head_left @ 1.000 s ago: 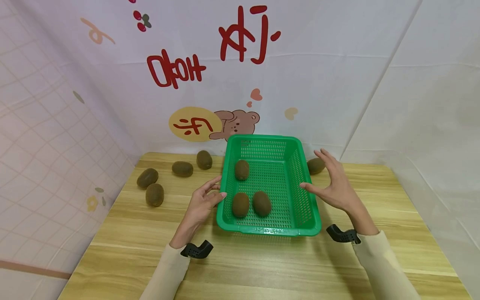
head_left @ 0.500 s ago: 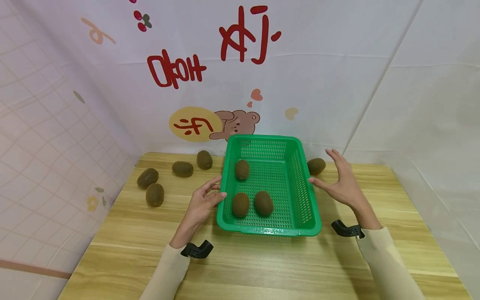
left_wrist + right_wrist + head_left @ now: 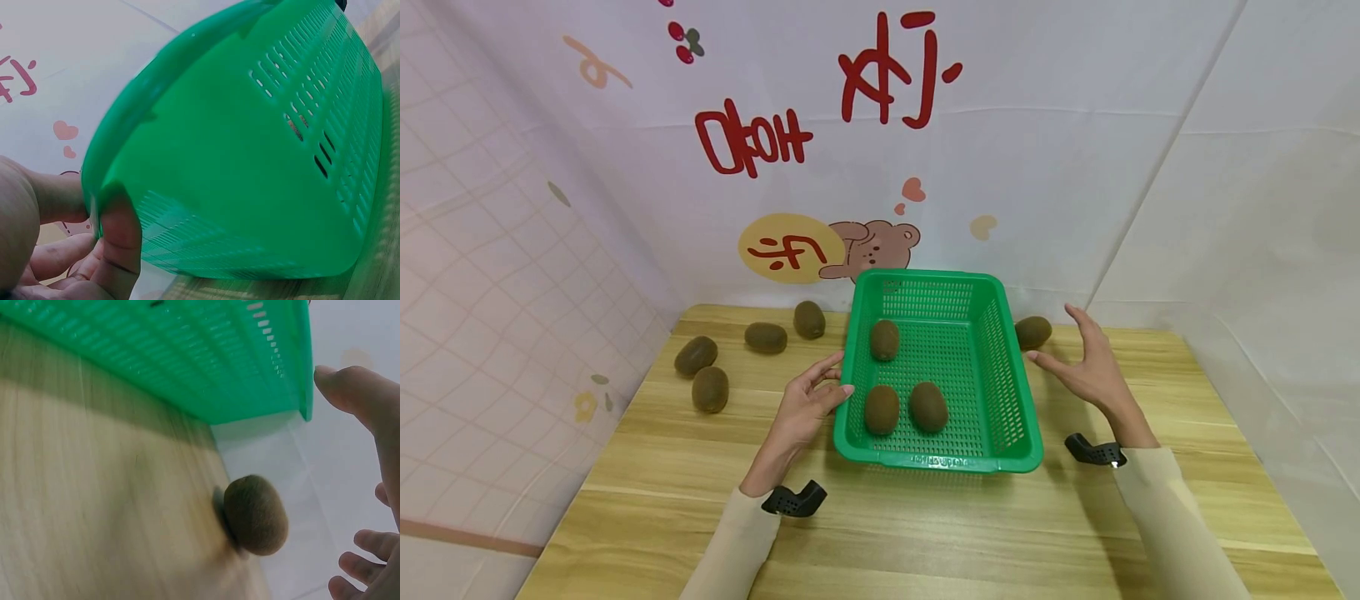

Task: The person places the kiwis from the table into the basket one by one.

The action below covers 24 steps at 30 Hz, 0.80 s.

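Note:
A green plastic basket (image 3: 937,463) stands on the table with three brown kiwis inside: one (image 3: 884,340) toward the back left, and two at the front, the left one (image 3: 882,410) and the right one (image 3: 928,407). My left hand (image 3: 802,411) pinches the basket's left rim (image 3: 134,103) between thumb and finger. To the right of the basket, my right hand (image 3: 1093,371) is held in the air, thumb and fingers spread, holding nothing. Past its thumb, a kiwi (image 3: 1033,332) lies on the table beside the basket, seen whole in the right wrist view (image 3: 255,515).
Several more kiwis lie at the left of the table (image 3: 1000,533), among them one near the back (image 3: 808,319) and one nearer the front (image 3: 710,390). A printed white cloth (image 3: 1037,150) hangs behind the table's back edge.
My right hand has moved from over the basket's right rim outward to the right, its fingers now empty beside it. The front right kiwi has shifted slightly right. My left hand stays put.

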{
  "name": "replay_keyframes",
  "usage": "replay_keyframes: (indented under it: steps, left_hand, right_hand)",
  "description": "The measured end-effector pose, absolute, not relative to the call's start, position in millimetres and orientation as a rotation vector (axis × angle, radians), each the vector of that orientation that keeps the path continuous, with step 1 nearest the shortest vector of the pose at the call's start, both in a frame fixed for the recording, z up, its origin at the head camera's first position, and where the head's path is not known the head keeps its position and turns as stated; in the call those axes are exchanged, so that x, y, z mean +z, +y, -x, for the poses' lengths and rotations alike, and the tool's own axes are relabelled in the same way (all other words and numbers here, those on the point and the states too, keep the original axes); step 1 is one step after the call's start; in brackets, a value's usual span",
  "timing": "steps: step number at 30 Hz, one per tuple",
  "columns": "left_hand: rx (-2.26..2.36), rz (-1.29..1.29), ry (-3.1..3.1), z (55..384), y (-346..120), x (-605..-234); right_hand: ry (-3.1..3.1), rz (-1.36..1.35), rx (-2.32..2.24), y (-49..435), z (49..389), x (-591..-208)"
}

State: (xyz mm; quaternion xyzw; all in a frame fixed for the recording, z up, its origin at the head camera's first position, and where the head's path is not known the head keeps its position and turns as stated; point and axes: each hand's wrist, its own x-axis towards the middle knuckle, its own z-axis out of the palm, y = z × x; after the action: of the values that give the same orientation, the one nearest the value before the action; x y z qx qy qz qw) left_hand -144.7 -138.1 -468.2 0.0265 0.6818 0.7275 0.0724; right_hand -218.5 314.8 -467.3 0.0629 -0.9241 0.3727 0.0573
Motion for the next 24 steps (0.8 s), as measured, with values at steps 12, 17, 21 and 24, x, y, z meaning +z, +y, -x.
replay_keyframes:
  steps: [12, 17, 21, 24]
  left_hand:
    - [2.194, -0.084, 2.049, 145, -139, -469]
    - [2.195, -0.079, 2.037, 145, -139, -469]
    - [2.201, -0.072, 2.023, 145, -139, -468]
    - [2.199, -0.077, 2.023, 145, -139, -468]
  right_hand:
    - [-2.852, -0.061, 1.19, 320, 236, -484]
    - [-2.843, -0.042, 1.247, 319, 244, -492]
    - [-2.844, -0.03, 1.266, 319, 249, -498]
    - [-2.845, -0.017, 1.276, 318, 252, -502]
